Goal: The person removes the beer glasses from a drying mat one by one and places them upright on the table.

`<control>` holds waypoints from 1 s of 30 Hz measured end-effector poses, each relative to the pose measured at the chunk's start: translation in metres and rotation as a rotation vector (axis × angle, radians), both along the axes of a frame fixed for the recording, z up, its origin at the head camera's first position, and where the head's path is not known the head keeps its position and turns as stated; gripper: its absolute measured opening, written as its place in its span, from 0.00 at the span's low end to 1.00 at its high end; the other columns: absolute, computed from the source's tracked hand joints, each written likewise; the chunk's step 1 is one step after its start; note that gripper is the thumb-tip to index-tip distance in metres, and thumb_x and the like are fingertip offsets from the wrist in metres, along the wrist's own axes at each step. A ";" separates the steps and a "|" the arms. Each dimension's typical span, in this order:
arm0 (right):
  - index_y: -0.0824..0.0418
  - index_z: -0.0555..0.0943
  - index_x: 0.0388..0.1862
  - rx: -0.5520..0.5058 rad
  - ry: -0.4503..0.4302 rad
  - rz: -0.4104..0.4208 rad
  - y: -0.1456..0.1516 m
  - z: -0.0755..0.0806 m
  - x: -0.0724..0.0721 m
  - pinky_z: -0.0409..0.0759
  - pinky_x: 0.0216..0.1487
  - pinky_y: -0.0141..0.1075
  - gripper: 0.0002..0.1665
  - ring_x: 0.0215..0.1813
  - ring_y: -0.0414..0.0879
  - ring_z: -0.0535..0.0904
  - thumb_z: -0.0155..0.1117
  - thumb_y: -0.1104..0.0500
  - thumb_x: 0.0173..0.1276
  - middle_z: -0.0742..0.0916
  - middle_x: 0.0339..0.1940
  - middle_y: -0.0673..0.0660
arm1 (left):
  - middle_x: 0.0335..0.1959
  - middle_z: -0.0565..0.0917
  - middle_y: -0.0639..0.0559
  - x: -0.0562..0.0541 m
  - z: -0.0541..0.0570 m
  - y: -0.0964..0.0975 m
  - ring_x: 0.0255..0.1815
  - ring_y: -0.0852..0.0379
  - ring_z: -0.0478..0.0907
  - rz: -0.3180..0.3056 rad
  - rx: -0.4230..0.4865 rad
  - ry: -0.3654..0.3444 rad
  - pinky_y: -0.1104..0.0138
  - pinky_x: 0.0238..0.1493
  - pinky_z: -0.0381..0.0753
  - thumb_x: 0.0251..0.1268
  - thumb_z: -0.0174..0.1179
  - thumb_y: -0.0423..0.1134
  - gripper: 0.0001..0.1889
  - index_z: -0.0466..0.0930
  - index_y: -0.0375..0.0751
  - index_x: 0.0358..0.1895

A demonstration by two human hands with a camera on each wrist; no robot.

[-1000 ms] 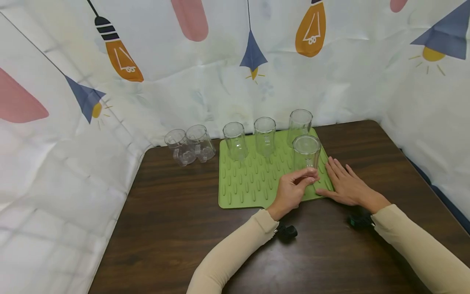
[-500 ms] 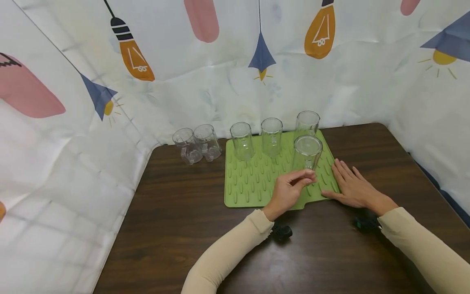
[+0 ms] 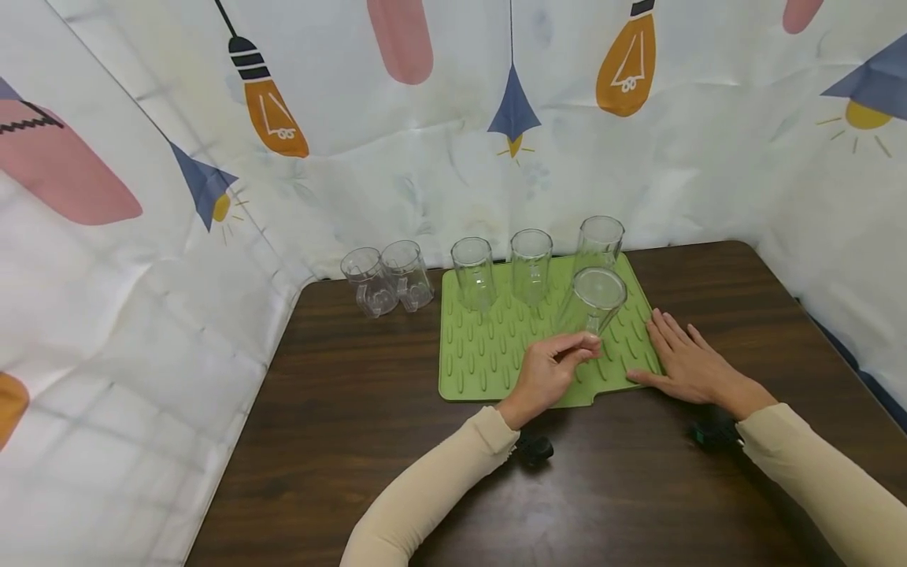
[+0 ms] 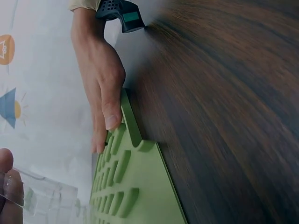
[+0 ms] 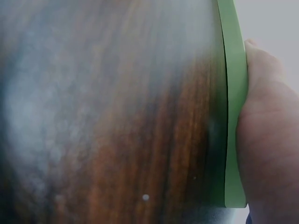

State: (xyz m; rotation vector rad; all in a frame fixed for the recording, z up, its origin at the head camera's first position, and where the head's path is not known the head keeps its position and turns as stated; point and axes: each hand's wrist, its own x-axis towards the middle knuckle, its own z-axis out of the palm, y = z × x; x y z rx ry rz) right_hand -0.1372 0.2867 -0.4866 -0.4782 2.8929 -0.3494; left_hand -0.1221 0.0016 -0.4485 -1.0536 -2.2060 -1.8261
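Note:
My left hand (image 3: 547, 376) pinches the handle of a clear glass mug (image 3: 598, 293), which is tilted above the green ridged drying mat (image 3: 489, 370) with its base facing up. In the left wrist view, part of this mug (image 4: 49, 198) shows beside the fingers (image 4: 11, 198). My right hand (image 3: 690, 362) rests with straight fingers on the mat's right edge; the right wrist view shows it pressed along the green rim (image 5: 236, 116). Along the back of the mat stand a left glass mug (image 3: 473, 276), a middle one (image 3: 531, 268) and a right one (image 3: 599, 239).
Left of the mat, on the dark wooden table (image 3: 340, 425), two more glass mugs (image 3: 370, 283) (image 3: 409, 276) stand side by side with handles toward me. A white patterned curtain (image 3: 425, 173) hangs close behind the table and along its left side.
The left hand has shifted left over the mat, and the mug it holds has gone from nearly upright to tilted. The right hand stays on the mat's edge. The head view has swung slightly left.

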 end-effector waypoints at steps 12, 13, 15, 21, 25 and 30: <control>0.72 0.45 0.84 -0.006 0.006 -0.006 0.002 0.002 0.000 0.42 0.80 0.74 0.67 0.87 0.70 0.42 0.54 0.24 0.71 0.47 0.86 0.74 | 0.46 0.90 0.36 0.000 0.003 -0.014 0.45 0.47 0.91 0.079 -0.090 0.107 0.77 0.51 0.86 0.74 0.60 0.30 0.11 0.86 0.30 0.52; 0.72 0.45 0.84 -0.007 0.005 -0.007 0.002 0.002 0.001 0.42 0.80 0.74 0.67 0.87 0.70 0.42 0.54 0.24 0.71 0.47 0.86 0.74 | 0.45 0.90 0.37 0.000 0.003 -0.016 0.44 0.47 0.91 0.086 -0.106 0.122 0.78 0.51 0.86 0.74 0.60 0.30 0.11 0.86 0.30 0.52; 0.72 0.45 0.84 -0.008 0.001 -0.009 0.002 0.001 0.001 0.41 0.80 0.74 0.68 0.87 0.71 0.41 0.54 0.24 0.71 0.46 0.86 0.73 | 0.44 0.91 0.38 0.001 0.003 -0.018 0.43 0.49 0.91 0.106 -0.145 0.170 0.80 0.51 0.85 0.74 0.60 0.29 0.10 0.86 0.30 0.51; 0.71 0.44 0.84 -0.018 -0.004 -0.010 0.002 0.000 0.001 0.40 0.80 0.74 0.68 0.87 0.70 0.40 0.55 0.24 0.70 0.45 0.86 0.73 | 0.43 0.90 0.42 0.007 0.005 -0.022 0.44 0.52 0.90 0.142 -0.237 0.303 0.82 0.51 0.83 0.74 0.57 0.25 0.11 0.86 0.30 0.52; 0.70 0.43 0.85 -0.032 -0.007 -0.008 0.002 0.000 0.002 0.40 0.80 0.74 0.67 0.87 0.70 0.39 0.55 0.24 0.71 0.44 0.87 0.72 | 0.42 0.89 0.45 0.011 0.006 -0.024 0.45 0.54 0.89 0.186 -0.303 0.364 0.80 0.52 0.84 0.75 0.55 0.23 0.11 0.85 0.33 0.51; 0.70 0.43 0.85 -0.040 -0.005 -0.004 0.002 0.000 0.001 0.40 0.80 0.74 0.67 0.87 0.70 0.39 0.55 0.25 0.71 0.45 0.87 0.72 | 0.41 0.88 0.49 0.009 0.004 -0.028 0.44 0.56 0.86 0.246 -0.366 0.480 0.77 0.50 0.85 0.70 0.55 0.20 0.13 0.84 0.38 0.47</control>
